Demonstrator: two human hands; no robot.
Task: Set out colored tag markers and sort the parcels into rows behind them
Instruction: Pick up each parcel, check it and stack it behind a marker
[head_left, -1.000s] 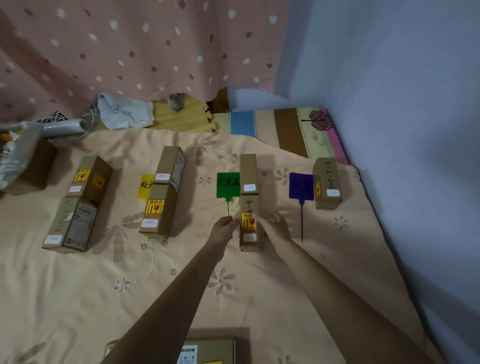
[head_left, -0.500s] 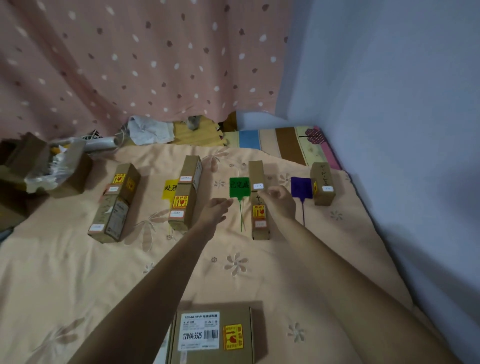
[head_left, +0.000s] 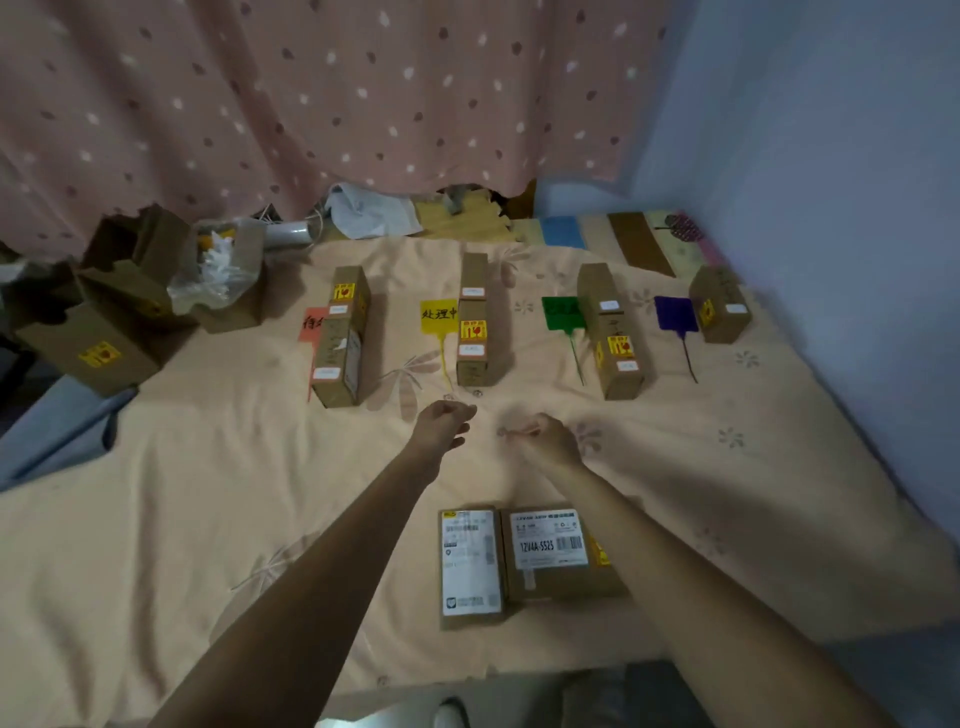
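Four tag markers lie across the cloth: a red tag (head_left: 314, 322), a yellow tag (head_left: 439, 317), a green tag (head_left: 561, 313) and a purple tag (head_left: 674, 314). Brown parcels stand beside them: two at the red tag (head_left: 340, 358), two at the yellow tag (head_left: 472, 340), two at the green tag (head_left: 615, 343), one at the purple tag (head_left: 722, 306). Two flat parcels (head_left: 524, 558) lie near me. My left hand (head_left: 444, 423) and my right hand (head_left: 545, 441) hover over the cloth between the rows and the flat parcels, fingers loosely curled, holding nothing.
Open cardboard boxes (head_left: 119, 322) with plastic wrap sit at the far left. A spotted pink curtain (head_left: 311, 104) hangs behind. A blue wall (head_left: 831, 208) closes the right side. The beige flowered cloth (head_left: 208, 493) ends at a front edge near my feet.
Both hands have let go of the parcel by the green tag and pulled back toward me. The view has tilted down, showing the two flat parcels near me.
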